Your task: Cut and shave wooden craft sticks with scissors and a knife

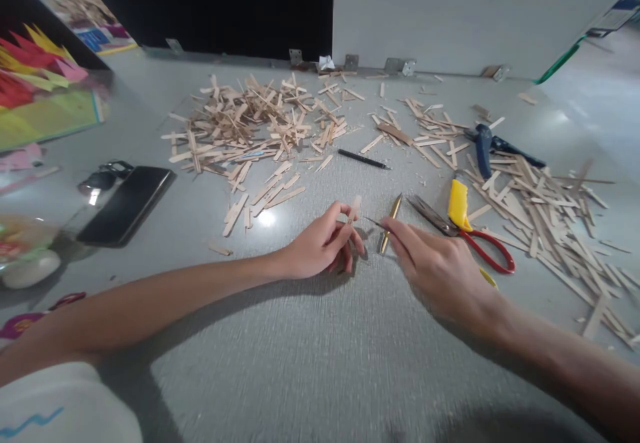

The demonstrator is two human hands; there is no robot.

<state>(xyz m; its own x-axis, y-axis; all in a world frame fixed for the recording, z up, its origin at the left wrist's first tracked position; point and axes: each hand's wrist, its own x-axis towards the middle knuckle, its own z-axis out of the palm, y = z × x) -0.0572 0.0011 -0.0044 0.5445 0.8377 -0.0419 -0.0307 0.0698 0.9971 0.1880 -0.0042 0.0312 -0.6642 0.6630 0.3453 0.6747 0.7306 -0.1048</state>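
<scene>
My left hand (336, 239) pinches a short, pale piece of wooden craft stick (355, 209) between thumb and fingertips. Facing it, my right hand (433, 259) is closed on a thin dark pointed tool (374, 221); its tip points at the stick piece, with a small gap between them. Most of that tool is hidden in the fingers, so its kind is unclear. A gold pen-shaped object (391, 221) lies on the grey table (300, 356) beside the right fingertips. Red-handled scissors (450, 231) lie partly behind the right hand, beside a yellow-handled tool (458, 203).
A large pile of craft sticks (250, 119) lies at the back, and more sticks (545, 209) spread to the right. Dark-handled pliers (484, 149) rest among them. A black pen (364, 159) lies mid-table. To the left are a phone (126, 206) and a paper-flame box (45, 119).
</scene>
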